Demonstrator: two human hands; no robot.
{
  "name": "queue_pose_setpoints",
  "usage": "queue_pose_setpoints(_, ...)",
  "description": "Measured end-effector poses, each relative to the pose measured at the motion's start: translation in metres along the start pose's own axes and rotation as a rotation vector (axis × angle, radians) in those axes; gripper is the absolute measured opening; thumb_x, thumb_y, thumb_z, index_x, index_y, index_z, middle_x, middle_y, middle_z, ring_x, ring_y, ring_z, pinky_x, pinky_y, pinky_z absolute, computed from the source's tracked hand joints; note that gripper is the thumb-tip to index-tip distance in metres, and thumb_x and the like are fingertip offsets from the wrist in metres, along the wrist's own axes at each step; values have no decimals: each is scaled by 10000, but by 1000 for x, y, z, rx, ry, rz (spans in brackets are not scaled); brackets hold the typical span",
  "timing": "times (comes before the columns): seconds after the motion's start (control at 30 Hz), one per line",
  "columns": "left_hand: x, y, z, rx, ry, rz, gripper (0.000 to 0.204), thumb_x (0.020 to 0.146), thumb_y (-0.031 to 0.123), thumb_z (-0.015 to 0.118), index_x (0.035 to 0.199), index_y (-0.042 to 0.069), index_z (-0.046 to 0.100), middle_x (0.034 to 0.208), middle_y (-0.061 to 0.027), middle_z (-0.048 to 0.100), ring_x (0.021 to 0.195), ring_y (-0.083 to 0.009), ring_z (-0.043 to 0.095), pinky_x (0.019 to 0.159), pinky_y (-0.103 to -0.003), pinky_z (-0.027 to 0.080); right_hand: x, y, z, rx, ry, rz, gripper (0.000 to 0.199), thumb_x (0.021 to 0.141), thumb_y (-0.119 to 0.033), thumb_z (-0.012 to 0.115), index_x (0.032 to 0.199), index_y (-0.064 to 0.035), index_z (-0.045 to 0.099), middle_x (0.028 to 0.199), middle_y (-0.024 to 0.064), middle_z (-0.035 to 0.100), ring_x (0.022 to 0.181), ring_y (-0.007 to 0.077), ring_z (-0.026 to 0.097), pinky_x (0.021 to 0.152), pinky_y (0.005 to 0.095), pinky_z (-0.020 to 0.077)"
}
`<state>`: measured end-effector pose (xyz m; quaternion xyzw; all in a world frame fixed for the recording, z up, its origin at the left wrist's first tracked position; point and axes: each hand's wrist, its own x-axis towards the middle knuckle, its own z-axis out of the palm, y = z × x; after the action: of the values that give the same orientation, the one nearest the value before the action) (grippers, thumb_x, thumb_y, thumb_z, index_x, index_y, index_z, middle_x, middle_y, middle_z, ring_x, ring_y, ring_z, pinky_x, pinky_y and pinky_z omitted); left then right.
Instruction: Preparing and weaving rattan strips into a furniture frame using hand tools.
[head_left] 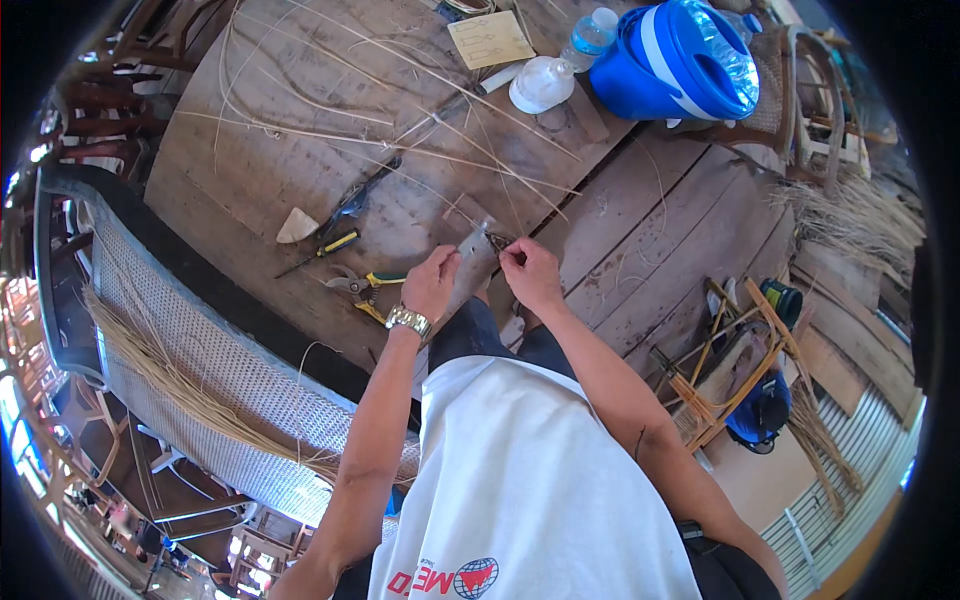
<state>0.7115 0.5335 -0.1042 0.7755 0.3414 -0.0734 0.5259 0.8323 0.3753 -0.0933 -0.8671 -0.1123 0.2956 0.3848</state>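
Note:
My left hand (432, 285), a metal watch (409, 320) on its wrist, has its fingers curled at the edge of a flat grey metal plate (472, 262). My right hand (532, 272) is closed in a pinch by the plate's far right corner, beside a small dark looped piece (497, 241). What its fingertips grip is too small to make out. Yellow-handled pruning shears (362, 289) lie just left of my left hand. Beyond them rests a yellow and black screwdriver (337, 244).
Long thin cane strips (370, 145) spread over the wooden table (220, 190). A blue water jug (670, 60), a plastic bottle (590, 40) and a clear bag (542, 85) stand at the far side. A woven bench (200, 340) is at left; a wooden frame (735, 365) stands at right.

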Motion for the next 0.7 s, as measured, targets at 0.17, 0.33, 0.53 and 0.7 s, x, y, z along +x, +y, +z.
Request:
queue_pose_setpoints(0.17, 7, 6, 3, 245, -59, -48, 251, 959, 334, 531, 1048, 116, 617, 854, -187, 674, 802, -426, 633, 682, -499, 498, 2, 6, -1, 7, -29, -21, 151, 823, -172, 663, 825, -22, 641, 785, 138, 658, 746, 288, 653, 708, 385, 512)
queue_pose_setpoints(0.33, 9, 8, 5, 296, 65, -7, 210, 932, 309, 558, 975, 122, 643, 878, -189, 674, 850, -423, 632, 719, -511, 496, 1, 11, -4, 12, -61, 5, 221, 842, -242, 669, 870, -23, 661, 797, 136, 680, 747, 282, 663, 710, 374, 516)
queue_pose_setpoints(0.53, 24, 11, 3, 454, -20, 29, 199, 933, 320, 547, 1016, 167, 643, 892, -186, 674, 870, -415, 638, 746, -507, 506, 11, 64, 2, 236, -142, 20, 306, 845, -311, 666, 874, -6, 664, 797, 154, 678, 751, 300, 659, 693, 377, 505)
queue_pose_setpoints(0.7, 21, 15, 2, 576, -7, 18, 206, 941, 315, 529, 1088, 203, 620, 924, -179, 678, 894, -420, 637, 764, -515, 507, -30, 99, -34, 87, -183, -9, 297, 830, -302, 670, 861, -8, 650, 777, 182, 652, 746, 323, 642, 651, 400, 484)
